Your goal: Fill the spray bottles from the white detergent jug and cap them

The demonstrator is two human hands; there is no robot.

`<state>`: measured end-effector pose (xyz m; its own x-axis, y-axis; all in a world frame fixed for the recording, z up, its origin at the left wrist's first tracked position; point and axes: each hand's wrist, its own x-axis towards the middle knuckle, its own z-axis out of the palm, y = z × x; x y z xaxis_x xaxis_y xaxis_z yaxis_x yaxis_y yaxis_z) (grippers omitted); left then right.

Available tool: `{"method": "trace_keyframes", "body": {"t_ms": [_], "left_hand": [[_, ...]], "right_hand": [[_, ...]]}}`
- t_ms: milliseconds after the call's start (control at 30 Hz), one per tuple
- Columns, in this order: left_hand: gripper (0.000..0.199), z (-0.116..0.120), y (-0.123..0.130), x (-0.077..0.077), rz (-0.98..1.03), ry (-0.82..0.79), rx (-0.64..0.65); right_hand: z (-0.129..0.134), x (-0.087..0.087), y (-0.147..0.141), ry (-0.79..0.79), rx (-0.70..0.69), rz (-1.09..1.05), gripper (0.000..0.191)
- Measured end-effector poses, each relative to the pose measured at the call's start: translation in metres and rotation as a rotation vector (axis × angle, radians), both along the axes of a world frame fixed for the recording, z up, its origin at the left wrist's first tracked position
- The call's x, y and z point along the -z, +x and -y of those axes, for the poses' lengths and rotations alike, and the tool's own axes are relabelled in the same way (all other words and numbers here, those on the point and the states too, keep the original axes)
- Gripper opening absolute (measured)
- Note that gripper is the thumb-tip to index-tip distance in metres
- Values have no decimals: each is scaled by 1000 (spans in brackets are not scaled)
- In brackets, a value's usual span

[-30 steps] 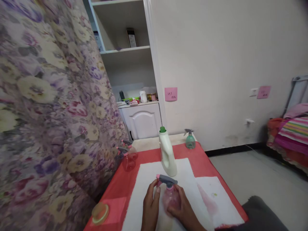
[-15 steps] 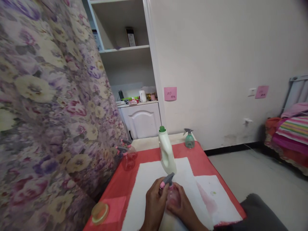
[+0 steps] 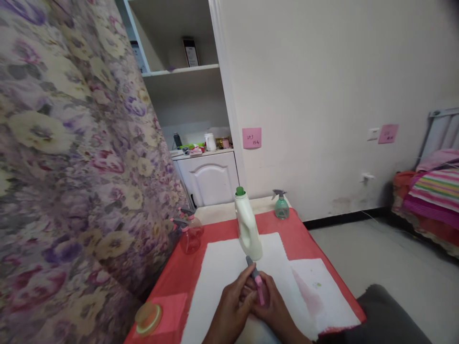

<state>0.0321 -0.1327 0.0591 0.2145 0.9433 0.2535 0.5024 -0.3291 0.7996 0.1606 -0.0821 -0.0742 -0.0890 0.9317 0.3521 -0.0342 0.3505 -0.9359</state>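
Spray bottle [image 3: 258,283] is held over the worktop [image 3: 304,239], on the near side of the jug [image 3: 248,229]. Its head is pinched by the grip of the left hand [image 3: 234,302]; its body is enclosed by the right hand [image 3: 275,306].

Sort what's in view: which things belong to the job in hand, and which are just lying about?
Part of the job:
pink spray bottle, held in left hand and right hand
possibly the pale jug

Apparently lying about:
two other pink spray bottles
green spray bottle
round container
two pink wall notes
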Motion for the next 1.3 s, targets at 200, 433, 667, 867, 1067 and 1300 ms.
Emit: {"method": "trace_keyframes", "body": {"t_ms": [200,433,667,867,1067,1300], "left_hand": [[35,-24,-14,-18,-342,273,-16],[16,-38,3,-32,-454,275,-34],[18,-46,31,-40,-433,197,-222],[21,-67,33,-42,-425,112,-294],[20,-69,28,-41,-358,81,-297],[39,-64,4,-40,-136,46,-93]], "right_hand": [[0,-6,2,-38,-45,12,70],[-4,9,-4,-78,-2,47,78],[-4,2,-1,32,-54,27,75],[-6,0,1,62,-59,53,70],[-2,-14,4,19,-57,65,69],[-4,-18,9,35,-128,12,67]]}}
